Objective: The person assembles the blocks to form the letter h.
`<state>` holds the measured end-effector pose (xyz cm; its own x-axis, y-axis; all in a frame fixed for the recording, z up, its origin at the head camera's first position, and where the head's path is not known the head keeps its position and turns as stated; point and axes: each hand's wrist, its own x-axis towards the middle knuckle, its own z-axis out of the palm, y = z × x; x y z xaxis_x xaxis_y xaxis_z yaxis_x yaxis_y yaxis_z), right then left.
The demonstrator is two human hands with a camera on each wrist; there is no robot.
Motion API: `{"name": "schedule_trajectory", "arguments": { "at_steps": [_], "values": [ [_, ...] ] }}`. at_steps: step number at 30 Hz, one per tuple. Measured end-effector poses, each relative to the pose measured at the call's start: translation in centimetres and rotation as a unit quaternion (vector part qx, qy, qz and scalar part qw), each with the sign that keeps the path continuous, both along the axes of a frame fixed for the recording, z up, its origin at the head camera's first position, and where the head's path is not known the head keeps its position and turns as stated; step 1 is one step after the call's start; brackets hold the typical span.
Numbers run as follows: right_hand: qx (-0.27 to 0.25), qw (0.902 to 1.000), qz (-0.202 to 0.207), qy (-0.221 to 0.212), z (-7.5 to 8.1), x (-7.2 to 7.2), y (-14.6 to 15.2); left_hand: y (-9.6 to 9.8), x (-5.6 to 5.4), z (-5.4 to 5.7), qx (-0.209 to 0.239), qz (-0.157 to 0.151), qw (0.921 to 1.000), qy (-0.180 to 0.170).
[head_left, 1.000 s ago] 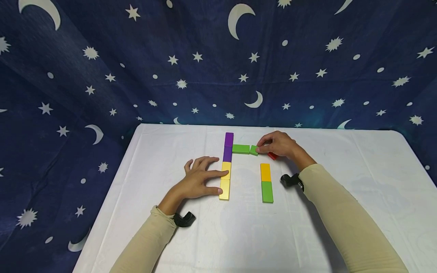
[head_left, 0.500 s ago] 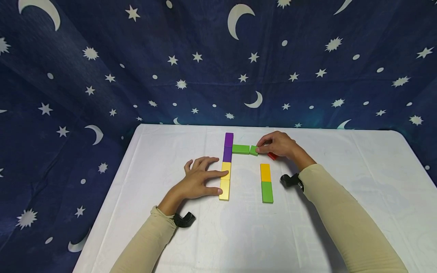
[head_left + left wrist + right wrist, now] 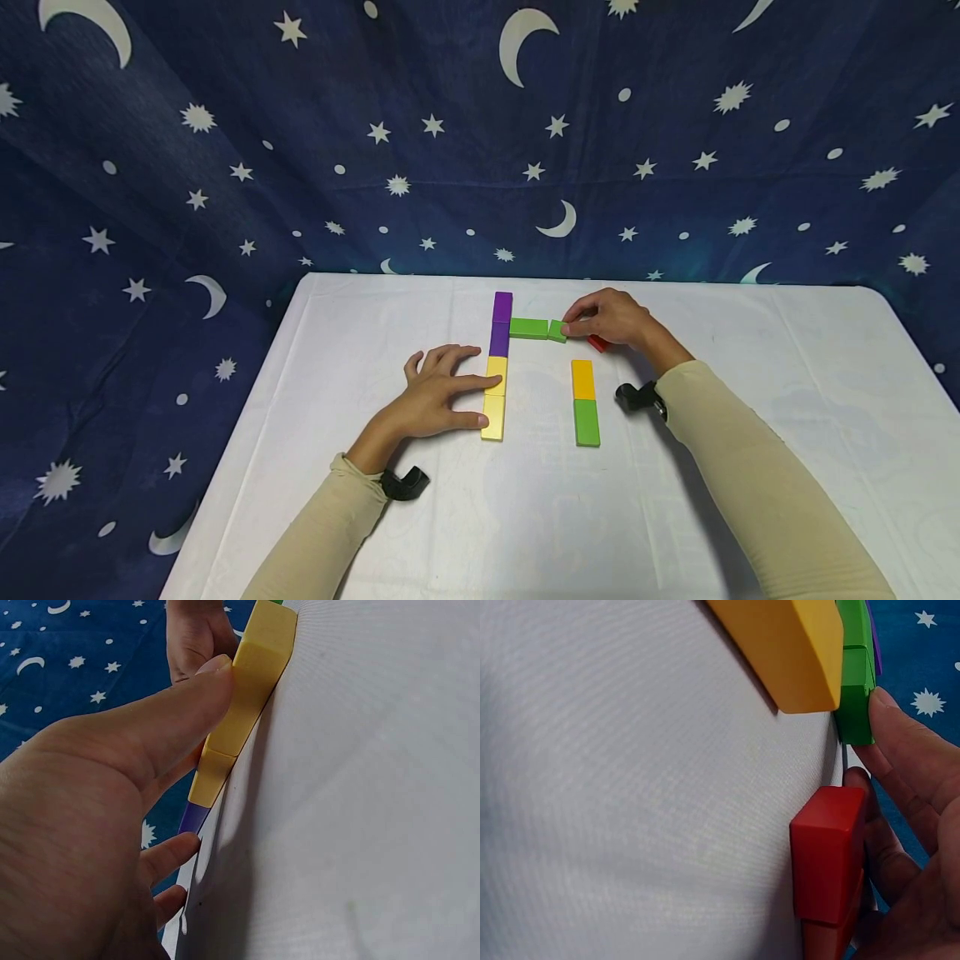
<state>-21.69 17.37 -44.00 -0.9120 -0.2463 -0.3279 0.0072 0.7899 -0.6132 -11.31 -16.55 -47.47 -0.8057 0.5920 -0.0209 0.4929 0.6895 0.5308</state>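
A column of two purple blocks [image 3: 501, 325] and two pale yellow blocks [image 3: 494, 417] stands at mid-table. My left hand [image 3: 435, 396] lies beside it, fingers spread, with the index fingertip on the upper yellow block and the thumb at the edge of the lower one. From the purple pair a green block [image 3: 529, 328] extends right, followed by another green block [image 3: 557, 331], slightly turned. My right hand [image 3: 611, 317] pinches that second one at its right end between thumb and index finger. Red blocks [image 3: 829, 855] lie under the right palm, mostly hidden in the head view.
An orange-yellow block [image 3: 583, 379] and a green block [image 3: 587, 423] lie end to end, right of the column. White cloth covers the table [image 3: 540, 525]. A dark blue curtain [image 3: 450, 208] with moons and stars hangs behind its far edge.
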Motion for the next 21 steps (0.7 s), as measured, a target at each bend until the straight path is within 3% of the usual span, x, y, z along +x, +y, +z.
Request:
{"name": "schedule_trajectory", "arguments": {
  "at_steps": [21],
  "values": [
    [-0.007,0.9998,-0.009,-0.016,0.04,0.03,-0.01,0.02,0.06,0.18,0.005,0.000,1.0000,-0.004]
  ]
}}
